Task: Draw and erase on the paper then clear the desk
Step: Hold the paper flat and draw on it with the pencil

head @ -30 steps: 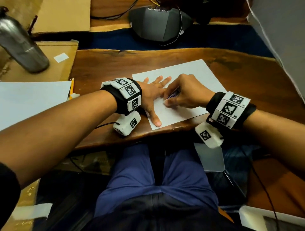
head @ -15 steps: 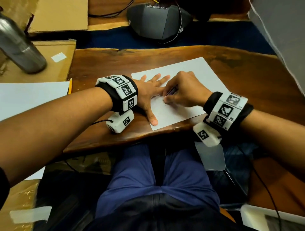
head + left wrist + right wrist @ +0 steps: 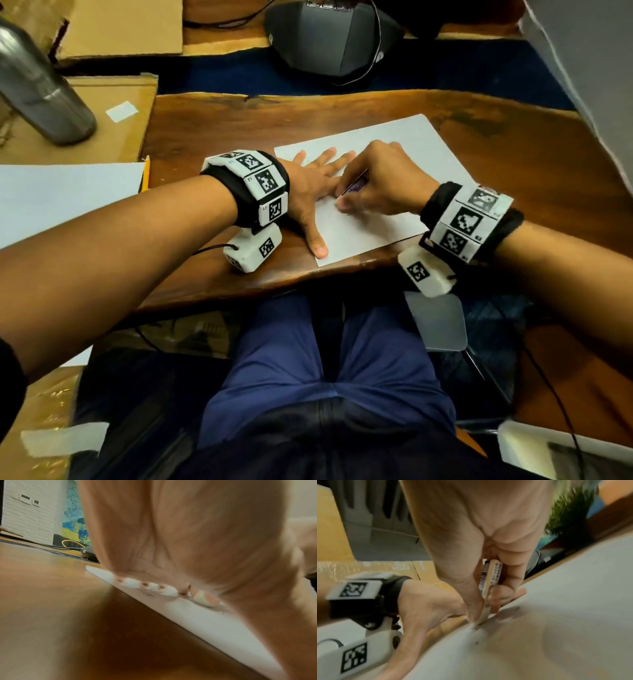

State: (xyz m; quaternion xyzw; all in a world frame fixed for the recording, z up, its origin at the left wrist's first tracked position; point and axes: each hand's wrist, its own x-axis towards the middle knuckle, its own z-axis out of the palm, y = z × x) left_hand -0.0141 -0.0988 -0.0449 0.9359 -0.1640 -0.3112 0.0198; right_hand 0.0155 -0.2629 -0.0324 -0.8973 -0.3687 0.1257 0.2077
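A white sheet of paper [image 3: 394,150] lies on the wooden desk [image 3: 212,137]. My left hand [image 3: 325,171] lies flat on the sheet's left part with fingers spread, pressing it down; its thumb reaches the sheet's near left corner. My right hand [image 3: 342,205] pinches a small eraser [image 3: 356,186] in a blue-printed sleeve. The right wrist view shows the eraser [image 3: 489,585] tilted, its white tip pressed on the paper [image 3: 556,615] just beside the left hand [image 3: 428,607], with dark specks near the tip. In the left wrist view the palm [image 3: 188,540] covers the paper [image 3: 214,626].
A yellow pencil [image 3: 146,173] lies off the desk's left edge beside another white sheet [image 3: 61,198]. A steel bottle [image 3: 37,89] stands on cardboard [image 3: 102,113] at the far left. A dark grey device [image 3: 329,37] with cables sits beyond the desk.
My right hand has shifted the eraser slightly on the paper, close to the left fingers. The left hand stays flat on the sheet.
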